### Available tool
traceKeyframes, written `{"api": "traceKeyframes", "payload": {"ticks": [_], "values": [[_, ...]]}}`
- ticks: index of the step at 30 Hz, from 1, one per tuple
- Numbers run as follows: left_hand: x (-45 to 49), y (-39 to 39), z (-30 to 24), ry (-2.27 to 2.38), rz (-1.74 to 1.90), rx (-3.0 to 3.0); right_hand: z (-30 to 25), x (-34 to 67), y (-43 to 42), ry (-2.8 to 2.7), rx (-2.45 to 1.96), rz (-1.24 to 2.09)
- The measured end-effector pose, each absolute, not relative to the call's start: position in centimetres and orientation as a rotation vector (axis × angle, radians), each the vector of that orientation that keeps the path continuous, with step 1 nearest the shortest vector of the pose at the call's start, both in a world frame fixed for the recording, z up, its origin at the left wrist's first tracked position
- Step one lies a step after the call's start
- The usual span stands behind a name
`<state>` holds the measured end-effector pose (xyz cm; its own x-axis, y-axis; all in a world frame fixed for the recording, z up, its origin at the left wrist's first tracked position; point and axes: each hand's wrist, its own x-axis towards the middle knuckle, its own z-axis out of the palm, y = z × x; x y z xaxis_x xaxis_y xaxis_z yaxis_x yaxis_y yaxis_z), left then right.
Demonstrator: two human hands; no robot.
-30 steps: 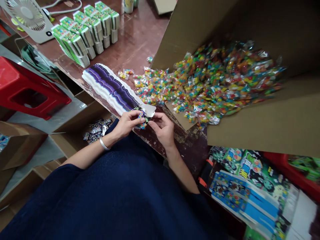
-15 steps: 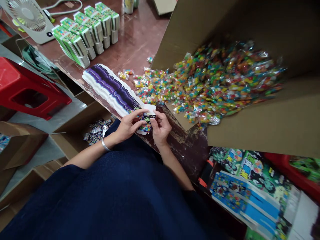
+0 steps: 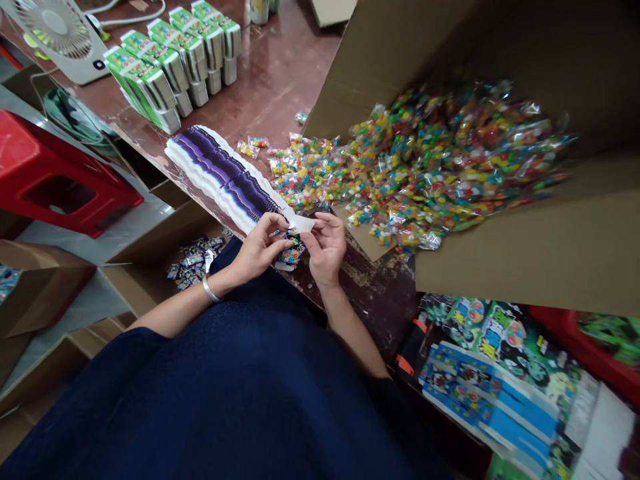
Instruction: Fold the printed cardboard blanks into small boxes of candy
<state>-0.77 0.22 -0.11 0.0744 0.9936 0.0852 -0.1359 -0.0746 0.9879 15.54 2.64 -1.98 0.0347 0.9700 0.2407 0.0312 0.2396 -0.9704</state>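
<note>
Between my two hands is a small printed candy box [image 3: 290, 256], dark with green and coloured pictures, its white flap raised at the upper end. My left hand [image 3: 257, 250] is closed on the box's left side, thumb in front. My right hand [image 3: 327, 252] grips the white flap at the box's right, thumb against it; part of the flap is hidden by the fingers. Just beyond lies a long overlapping row of flat purple and white cartons [image 3: 220, 177]. Small clear bags of colourful candies [image 3: 400, 173] spill from a large cardboard box [image 3: 500, 260] towards my hands.
Green cartons in banded stacks [image 3: 173, 57] stand at the back left beside a white fan [image 3: 63, 33]. A red stool [image 3: 55, 173] is at left. Below the table edge, an open carton [image 3: 145, 273] holds small packets [image 3: 195, 263]. Blue printed cartons [image 3: 480, 393] lie at lower right.
The white flap has tilted and folded towards the right. My right hand's fingers have shifted up onto it, while my left hand stays on the box.
</note>
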Motion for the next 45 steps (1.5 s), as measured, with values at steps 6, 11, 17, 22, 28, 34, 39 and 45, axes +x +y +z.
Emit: {"api": "traceKeyframes", "payload": {"ticks": [6, 11, 17, 22, 28, 34, 39, 45], "values": [[-1.3, 0.1, 0.1, 1.068, 1.249, 1.286, -2.2, 16.6, 2.6, -1.457, -1.040, 0.961], [-1.5, 0.3, 0.0, 1.060, 1.175, 1.311, -2.4, 16.6, 2.4, -1.476, -1.061, 0.910], [-1.5, 0.4, -0.3, 1.063, 1.172, 1.233, -2.2, 16.0, 2.4, -1.497, -1.046, 0.903], [-1.2, 0.2, -0.7, 1.052, 1.258, 1.135, -1.6, 15.6, 2.7, -1.387, -1.067, 0.993], [-1.3, 0.1, -0.5, 1.059, 1.299, 1.038, -0.4, 16.1, 3.1, -1.462, -0.918, 1.097], [-1.1, 0.1, -0.2, 1.110, 1.329, 1.179, -0.2, 16.4, 4.0, -1.330, -1.017, 1.370], [-1.2, -0.1, -0.5, 1.087, 1.292, 1.289, -0.2, 16.9, 5.2, -1.291, -1.097, 1.438], [-1.4, -0.2, -0.5, 1.074, 1.228, 1.238, 0.6, 17.0, 5.0, -1.406, -1.143, 1.288]]}}
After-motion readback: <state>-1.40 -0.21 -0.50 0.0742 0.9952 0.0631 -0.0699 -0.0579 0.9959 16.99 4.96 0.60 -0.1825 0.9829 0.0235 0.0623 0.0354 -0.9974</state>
